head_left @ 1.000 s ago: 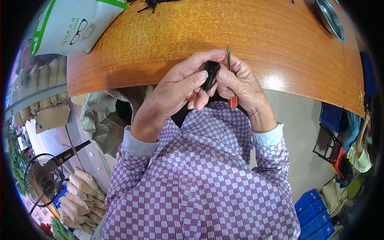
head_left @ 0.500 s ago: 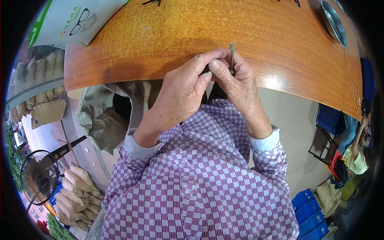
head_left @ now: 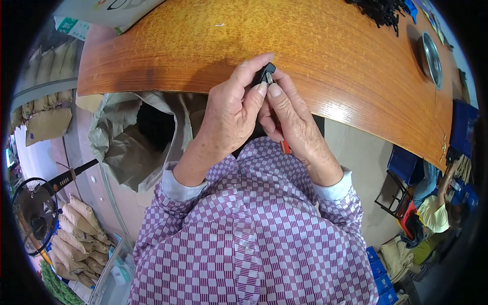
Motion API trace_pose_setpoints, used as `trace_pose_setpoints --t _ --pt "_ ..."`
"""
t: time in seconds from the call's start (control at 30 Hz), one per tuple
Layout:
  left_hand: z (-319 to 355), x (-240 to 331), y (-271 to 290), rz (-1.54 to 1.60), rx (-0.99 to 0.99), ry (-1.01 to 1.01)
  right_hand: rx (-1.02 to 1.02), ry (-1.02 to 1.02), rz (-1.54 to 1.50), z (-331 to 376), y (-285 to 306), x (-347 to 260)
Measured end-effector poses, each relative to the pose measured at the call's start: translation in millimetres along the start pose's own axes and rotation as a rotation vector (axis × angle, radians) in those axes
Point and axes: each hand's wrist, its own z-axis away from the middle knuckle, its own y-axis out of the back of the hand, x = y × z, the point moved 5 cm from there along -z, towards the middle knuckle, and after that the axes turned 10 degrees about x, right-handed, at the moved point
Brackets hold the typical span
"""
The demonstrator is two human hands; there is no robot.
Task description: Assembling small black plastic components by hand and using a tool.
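Over the table's near edge, my left hand grips a small black plastic piece between thumb and fingers. My right hand is closed around a small flat-blade screwdriver; its red handle end shows below the palm. The metal blade tip lies against the black piece, right between my two thumbs. Most of the handle and the lower part of the black piece are covered by my fingers.
The wooden table curves in front of me. A pile of black pieces and a metal dish are at the far right. At left below the edge, an open sack holds dark material. A fan stands at far left; another person's arm is at right.
The screwdriver has turned from pointing up and away to having its blade against the black piece, which is now visible. The view has shifted, bringing the black pile into sight.
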Motion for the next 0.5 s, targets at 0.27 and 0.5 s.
trace_pose_setpoints --t 0.27,0.5 --pt "-0.8 1.9 8.2 -0.126 0.102 -0.230 -0.063 -0.015 -0.027 -5.4 -7.8 2.7" --pt "3.2 3.6 36.6 -0.257 0.195 -0.199 -0.269 0.054 0.215 -27.2 -14.3 -9.9"
